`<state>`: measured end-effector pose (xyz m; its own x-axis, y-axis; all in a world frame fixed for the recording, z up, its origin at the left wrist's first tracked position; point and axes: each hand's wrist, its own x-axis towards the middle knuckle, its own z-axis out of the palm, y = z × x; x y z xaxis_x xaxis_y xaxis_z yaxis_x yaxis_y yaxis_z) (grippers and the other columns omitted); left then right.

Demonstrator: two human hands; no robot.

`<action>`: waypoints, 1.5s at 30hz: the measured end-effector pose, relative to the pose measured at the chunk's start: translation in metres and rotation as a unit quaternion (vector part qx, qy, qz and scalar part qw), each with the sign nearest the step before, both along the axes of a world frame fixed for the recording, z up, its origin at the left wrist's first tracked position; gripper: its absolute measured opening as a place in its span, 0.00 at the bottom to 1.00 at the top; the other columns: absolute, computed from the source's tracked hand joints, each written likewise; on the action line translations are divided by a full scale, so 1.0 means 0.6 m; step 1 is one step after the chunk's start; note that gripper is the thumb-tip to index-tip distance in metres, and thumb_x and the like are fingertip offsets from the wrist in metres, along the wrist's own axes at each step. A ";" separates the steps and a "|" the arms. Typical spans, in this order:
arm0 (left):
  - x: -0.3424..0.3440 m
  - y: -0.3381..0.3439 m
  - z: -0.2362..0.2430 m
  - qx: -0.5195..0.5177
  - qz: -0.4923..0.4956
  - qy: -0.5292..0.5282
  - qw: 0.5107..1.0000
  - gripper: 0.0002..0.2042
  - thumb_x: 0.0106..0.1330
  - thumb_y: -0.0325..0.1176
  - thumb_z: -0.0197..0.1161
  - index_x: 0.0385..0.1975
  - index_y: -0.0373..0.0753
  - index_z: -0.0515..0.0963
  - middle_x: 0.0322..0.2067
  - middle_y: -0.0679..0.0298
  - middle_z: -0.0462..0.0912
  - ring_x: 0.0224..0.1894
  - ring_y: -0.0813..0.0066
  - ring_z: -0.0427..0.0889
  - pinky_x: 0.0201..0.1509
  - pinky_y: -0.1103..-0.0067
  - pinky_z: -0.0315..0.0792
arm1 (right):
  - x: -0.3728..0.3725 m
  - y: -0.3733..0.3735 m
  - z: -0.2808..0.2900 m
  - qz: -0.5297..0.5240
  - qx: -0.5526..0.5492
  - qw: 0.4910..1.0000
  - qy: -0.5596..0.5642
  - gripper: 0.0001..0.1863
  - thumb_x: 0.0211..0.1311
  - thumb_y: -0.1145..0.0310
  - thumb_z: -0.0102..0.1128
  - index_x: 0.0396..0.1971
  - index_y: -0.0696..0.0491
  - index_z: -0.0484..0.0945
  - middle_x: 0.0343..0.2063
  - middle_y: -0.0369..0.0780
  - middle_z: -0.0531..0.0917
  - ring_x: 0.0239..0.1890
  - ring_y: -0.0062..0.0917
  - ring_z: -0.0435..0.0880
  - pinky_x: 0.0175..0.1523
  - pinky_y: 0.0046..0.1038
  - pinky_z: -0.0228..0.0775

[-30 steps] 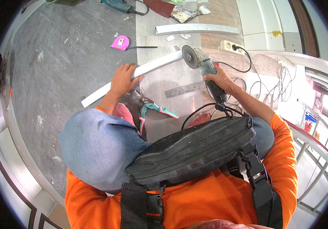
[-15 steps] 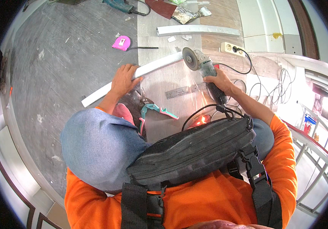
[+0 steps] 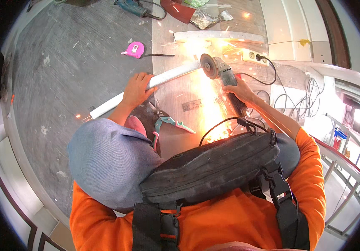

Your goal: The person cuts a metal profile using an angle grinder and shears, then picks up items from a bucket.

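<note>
My right hand [image 3: 239, 88] is wrapped round the body of an angle grinder [image 3: 229, 79]. Its disc is against the far right end of a long white metal bar [image 3: 173, 74], and a bright stream of sparks [image 3: 210, 104] pours down toward me and scatters beyond. My left hand [image 3: 137, 88] grips the bar near its middle, fingers over the top, pressing it to the floor. Tin snips [image 3: 163, 120] with teal and pink handles lie below the bar. Beside them a flat metal strip [image 3: 191, 105] is partly washed out by the glare.
A pink tape measure [image 3: 135, 49] lies beyond the bar. Further off are a second white bar [image 3: 217, 37] and a teal power tool [image 3: 132, 8]. A power strip [image 3: 253, 55] with a plugged cord and coiled cables [image 3: 309, 98] are at right, near a metal ladder [image 3: 343, 167].
The sparks have grown from a few thin streaks to a large bright shower, spreading also past the disc. Both hands and the bar have stayed almost in place.
</note>
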<state>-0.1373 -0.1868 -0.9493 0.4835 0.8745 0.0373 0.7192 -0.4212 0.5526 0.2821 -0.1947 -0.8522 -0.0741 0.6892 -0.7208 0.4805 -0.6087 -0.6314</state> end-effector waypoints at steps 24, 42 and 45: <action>-0.001 0.003 0.005 -0.013 -0.002 -0.014 1.000 0.23 0.61 0.39 0.70 0.55 0.39 0.76 0.50 0.53 0.77 0.53 0.50 0.76 0.58 0.62 0.71 | -0.008 0.015 0.006 0.026 0.013 0.999 -0.026 0.30 0.53 0.60 0.70 0.53 0.59 0.72 0.32 0.40 0.81 0.32 0.24 0.80 0.40 0.29 0.74; -0.040 0.019 0.066 -0.144 0.067 0.002 0.987 0.26 0.60 0.39 0.72 0.56 0.37 0.73 0.55 0.50 0.77 0.58 0.46 0.76 0.60 0.60 0.71 | 0.010 0.011 0.012 -0.102 0.052 0.993 -0.002 0.30 0.52 0.58 0.71 0.49 0.62 0.74 0.32 0.40 0.80 0.31 0.25 0.79 0.37 0.30 0.74; -0.077 0.038 0.116 -0.088 0.165 0.001 0.982 0.29 0.58 0.41 0.74 0.57 0.36 0.73 0.53 0.49 0.79 0.57 0.48 0.77 0.60 0.63 0.71 | 0.010 0.014 0.012 -0.114 0.060 0.992 0.000 0.29 0.52 0.58 0.71 0.49 0.62 0.74 0.32 0.40 0.79 0.30 0.24 0.79 0.36 0.30 0.74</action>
<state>-0.1836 -0.1638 -0.8796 0.1729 0.9764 -0.1295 0.8013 -0.0630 0.5950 0.2884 -0.1866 -0.8451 0.0937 0.7683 -0.6332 0.3381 -0.6228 -0.7056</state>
